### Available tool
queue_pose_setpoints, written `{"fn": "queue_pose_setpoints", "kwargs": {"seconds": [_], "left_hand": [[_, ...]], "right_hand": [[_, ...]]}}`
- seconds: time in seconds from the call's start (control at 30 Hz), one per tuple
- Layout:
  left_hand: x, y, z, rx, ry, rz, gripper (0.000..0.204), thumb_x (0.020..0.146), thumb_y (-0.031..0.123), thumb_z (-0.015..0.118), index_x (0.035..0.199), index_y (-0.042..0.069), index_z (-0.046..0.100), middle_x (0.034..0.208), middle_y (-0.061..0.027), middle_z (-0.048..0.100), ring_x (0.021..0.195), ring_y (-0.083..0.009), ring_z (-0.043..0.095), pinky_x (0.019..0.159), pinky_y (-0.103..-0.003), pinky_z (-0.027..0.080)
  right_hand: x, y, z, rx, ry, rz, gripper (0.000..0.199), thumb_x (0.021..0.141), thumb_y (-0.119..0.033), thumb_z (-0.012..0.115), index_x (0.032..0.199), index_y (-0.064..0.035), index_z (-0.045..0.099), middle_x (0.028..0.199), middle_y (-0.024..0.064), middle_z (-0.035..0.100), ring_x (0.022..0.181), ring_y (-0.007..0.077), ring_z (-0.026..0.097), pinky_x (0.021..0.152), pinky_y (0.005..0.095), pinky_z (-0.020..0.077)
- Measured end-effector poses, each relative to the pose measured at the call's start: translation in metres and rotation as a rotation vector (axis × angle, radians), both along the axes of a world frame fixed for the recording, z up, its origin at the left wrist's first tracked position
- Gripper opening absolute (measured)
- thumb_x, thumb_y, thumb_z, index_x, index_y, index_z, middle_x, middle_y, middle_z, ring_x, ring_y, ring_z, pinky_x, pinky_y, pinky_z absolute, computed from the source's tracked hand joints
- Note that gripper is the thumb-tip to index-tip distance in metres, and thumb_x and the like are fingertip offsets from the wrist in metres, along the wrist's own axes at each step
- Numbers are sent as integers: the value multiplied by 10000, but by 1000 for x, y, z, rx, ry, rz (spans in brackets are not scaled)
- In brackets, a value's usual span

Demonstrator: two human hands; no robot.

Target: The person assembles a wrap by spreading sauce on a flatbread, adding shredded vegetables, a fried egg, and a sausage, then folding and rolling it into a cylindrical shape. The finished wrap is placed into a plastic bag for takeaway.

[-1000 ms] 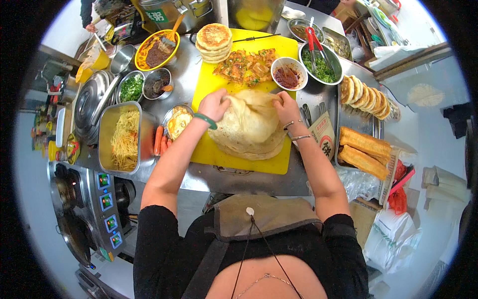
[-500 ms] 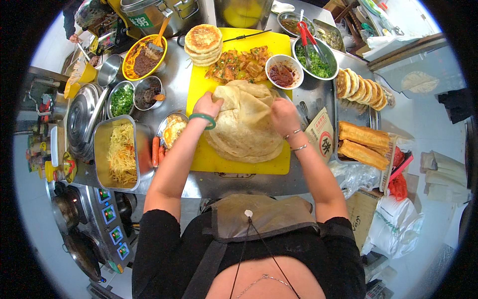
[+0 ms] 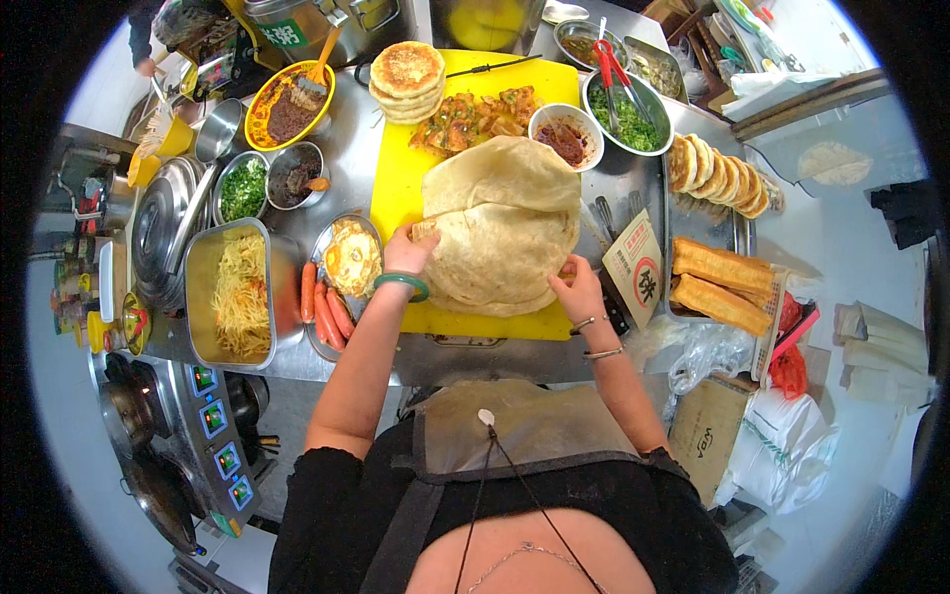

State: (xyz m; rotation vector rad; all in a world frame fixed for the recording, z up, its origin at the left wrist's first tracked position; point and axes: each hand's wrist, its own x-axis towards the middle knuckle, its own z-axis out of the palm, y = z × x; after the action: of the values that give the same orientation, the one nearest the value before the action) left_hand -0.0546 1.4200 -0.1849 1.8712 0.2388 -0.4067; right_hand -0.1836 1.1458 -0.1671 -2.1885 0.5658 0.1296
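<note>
On the yellow cutting board [image 3: 391,183] set upon the metal desk [image 3: 348,148], a stack of broad, pale flatbreads [image 3: 505,243] lies below the chopped browned pieces [image 3: 460,124], a crease running across its top layer. At its left edge the left hand [image 3: 409,253] touches with curled fingers, while the right hand [image 3: 580,292] has thumb and fingers slightly parted at the lower right edge; with fingertips small and partly hidden, I cannot tell whether either grip actually holds a layer.
</note>
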Motion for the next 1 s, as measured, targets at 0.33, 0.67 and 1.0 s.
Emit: {"fn": "queue_pose_setpoints", "kwargs": {"seconds": [0.33,0.67,1.0], "left_hand": [[-2,-25,12,-447,-7,-92,270,774,37,668,1040,10,634,932,-51,671,806,-140,610,752,-291,493],[26,7,146,-825,-115,-22,318,789,10,615,1091,9,514,1023,-103,632,887,-189,633,813,-328,529],[-124,44,18,-360,113,179,512,792,4,641,1265,-21,449,1102,-134,609,970,-218,626,874,-324,513]], "right_hand": [[21,38,-11,969,11,-447,371,804,-64,717,1136,56,601,1081,121,664,938,229,652,829,344,525],[38,12,123,915,-386,-13,376,878,-89,603,1229,29,542,1170,86,631,1039,185,613,924,321,479],[-51,17,-30,686,70,-121,374,786,-20,649,1146,51,578,1076,113,667,952,194,642,855,324,512]]}}
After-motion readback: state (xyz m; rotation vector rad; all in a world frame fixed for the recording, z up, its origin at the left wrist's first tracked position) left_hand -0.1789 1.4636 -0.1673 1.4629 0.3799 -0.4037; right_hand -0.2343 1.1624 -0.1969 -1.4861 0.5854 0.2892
